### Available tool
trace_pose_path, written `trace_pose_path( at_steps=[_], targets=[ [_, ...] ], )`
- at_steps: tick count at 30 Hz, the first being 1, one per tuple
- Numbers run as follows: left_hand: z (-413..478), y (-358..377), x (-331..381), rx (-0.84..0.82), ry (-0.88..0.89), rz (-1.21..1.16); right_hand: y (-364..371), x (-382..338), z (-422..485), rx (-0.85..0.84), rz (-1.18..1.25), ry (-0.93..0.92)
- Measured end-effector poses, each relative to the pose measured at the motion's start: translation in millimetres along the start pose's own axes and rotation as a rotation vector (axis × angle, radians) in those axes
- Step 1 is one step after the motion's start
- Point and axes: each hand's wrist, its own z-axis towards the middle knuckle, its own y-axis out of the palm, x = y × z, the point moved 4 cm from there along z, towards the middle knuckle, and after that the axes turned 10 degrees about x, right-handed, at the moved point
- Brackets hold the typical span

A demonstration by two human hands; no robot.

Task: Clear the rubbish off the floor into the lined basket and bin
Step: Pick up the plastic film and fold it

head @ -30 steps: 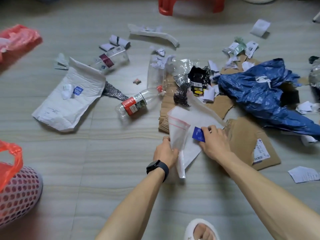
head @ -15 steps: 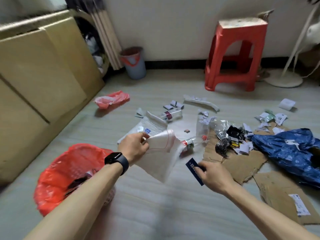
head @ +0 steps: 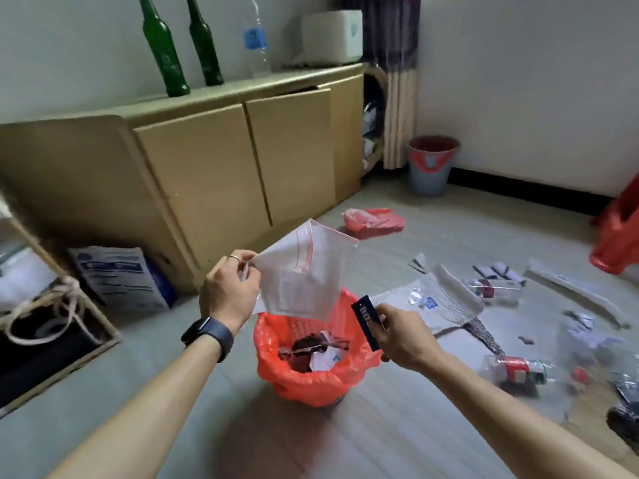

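Head view, the only one I have: left hand (head: pixel 230 292) pinches a corner of the clear zip bag (head: pixel 304 274) between thumb and fingers. The bag hangs right above the red-lined basket (head: pixel 311 385), so I read it as lined up for a drop. Right hand (head: pixel 403 337) has fingers curled round a dark blue card (head: pixel 366 321), just beside the basket rim, likely next in. Basket already holds scraps. On the floor to the right lie a white mailer (head: pixel 446 299) and a plastic bottle (head: pixel 518 366). The grey bin (head: pixel 432 167) sits well apart by the wall.

Stool (head: pixel 619 243) cut off; rightmost rubbish (head: pixel 584 337) blurred
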Motion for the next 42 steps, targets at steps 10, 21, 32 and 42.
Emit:
trace_pose_path(
  at_steps=[10, 21, 32, 42],
  targets=[
    [-0.7, 14.8, -51.6, -0.058, -0.203, -0.099, 80.8, -10.6, -5.7, -0.179, -0.005, 0.070],
    [-32.2, 29.5, 121.2, -0.415, 0.197, -0.329, -111.8, 16.1, -27.9, 0.292, 0.328, 0.232],
    [-167.8, 78.1, 205.0, -0.904, 0.435, -0.234, -186.8, 121.1, -135.2, 0.524, 0.436, 0.484],
    [-204.8, 114.8, 192.0, -0.950, 0.139, -0.376, -192.5, 157.4, -175.5, 0.194, 0.696, 0.550]
  ],
)
